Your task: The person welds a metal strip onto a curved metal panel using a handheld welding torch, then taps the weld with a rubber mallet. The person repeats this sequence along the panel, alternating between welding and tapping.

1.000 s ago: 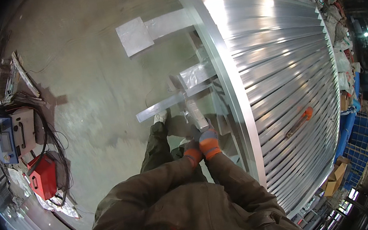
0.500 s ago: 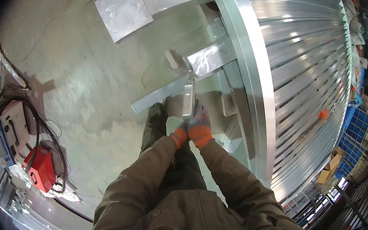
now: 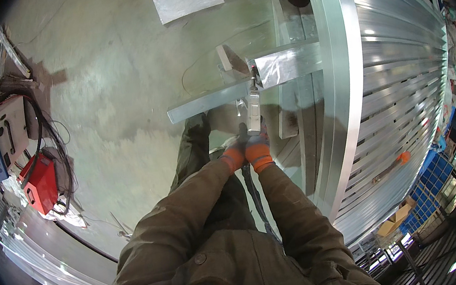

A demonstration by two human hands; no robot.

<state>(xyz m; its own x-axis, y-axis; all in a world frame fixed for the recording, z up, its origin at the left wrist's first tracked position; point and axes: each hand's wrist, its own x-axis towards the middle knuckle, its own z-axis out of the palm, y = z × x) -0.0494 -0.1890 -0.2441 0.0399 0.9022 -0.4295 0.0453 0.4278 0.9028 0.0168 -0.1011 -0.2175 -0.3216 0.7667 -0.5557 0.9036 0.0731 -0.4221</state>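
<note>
The right hand (image 3: 260, 138) looks wrapped around the back of a silver tool (image 3: 253, 113); the left hand (image 3: 234, 152) sits just beside it, its fingers too hidden for me to tell its grip. The tool crosses near the end of a metal bar (image 3: 209, 102), its tip by a shiny beam (image 3: 290, 65). I'd brace both elbows, aim that tip squarely, and let the black cable (image 3: 254, 196) hang slack, clear of the legs.
</note>
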